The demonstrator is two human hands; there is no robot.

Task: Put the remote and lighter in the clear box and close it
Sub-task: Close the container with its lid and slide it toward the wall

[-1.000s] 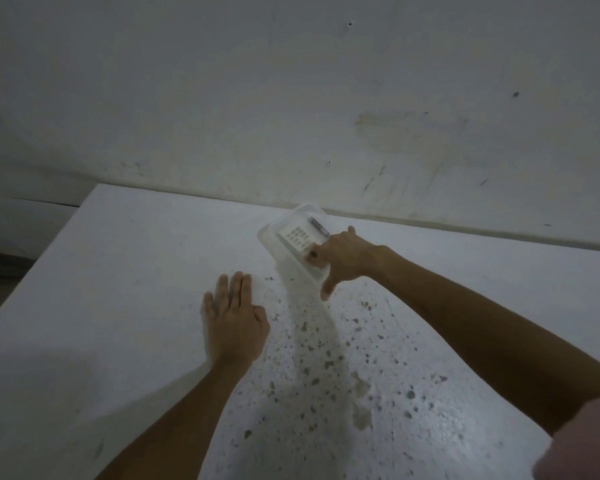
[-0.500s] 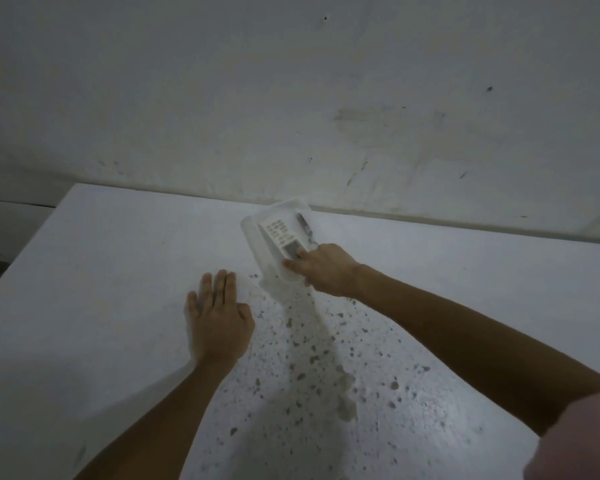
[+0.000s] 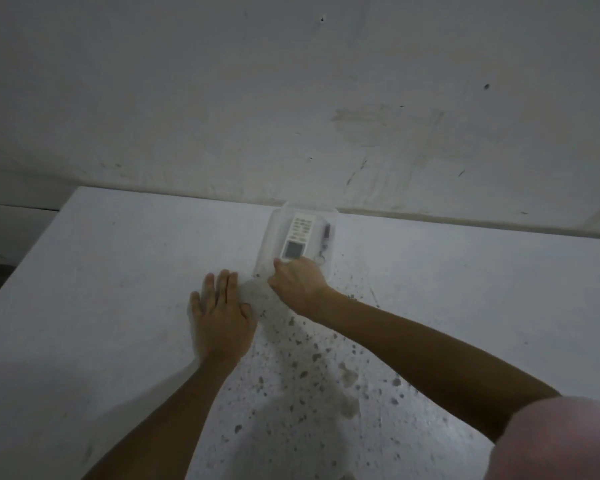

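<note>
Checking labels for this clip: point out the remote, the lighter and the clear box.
remote (image 3: pixel 298 239), head view, on its button face above the screen.
lighter (image 3: pixel 326 234), head view, on its dark body.
clear box (image 3: pixel 269 237), head view, on its left wall.

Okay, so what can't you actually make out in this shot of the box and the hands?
Head view:
- Lid of the clear plastic box: cannot tell whether on or fully seated; clear on clear.
- Near end of the white remote with grey screen: covered by the right hand.
- Right hand's fingertips: curled out of sight, grip unclear.
- Dark slim lighter: too small for detail.
- Left hand lies flat on the speckled white table.
</note>
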